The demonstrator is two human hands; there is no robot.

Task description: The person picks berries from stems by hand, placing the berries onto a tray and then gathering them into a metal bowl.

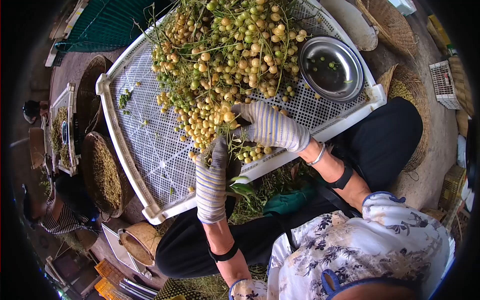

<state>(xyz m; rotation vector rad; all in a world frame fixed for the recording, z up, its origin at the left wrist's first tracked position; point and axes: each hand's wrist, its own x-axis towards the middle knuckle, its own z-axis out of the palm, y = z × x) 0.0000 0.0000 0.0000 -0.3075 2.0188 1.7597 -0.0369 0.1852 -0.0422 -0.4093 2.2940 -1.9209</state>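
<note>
Both gloved hands met over the near middle of the tray, just short of the bunches heaped at its far side. The right hand came in from the right, fingers bent inward, tips against yellow fruit; the left hand stood just nearer, its fingers curled among thin stems. Whether either hand gripped anything, I could not tell. The tray's near edge reached the lap, presumably to keep the fruit within easy reach. Loose fruit lay bunched left of the hands, on the tray's mesh. The bowl sat at the tray's right, holding a few green fruits, perhaps kept apart there. Fruit-filled baskets stood right and left, beside the tray.
</note>
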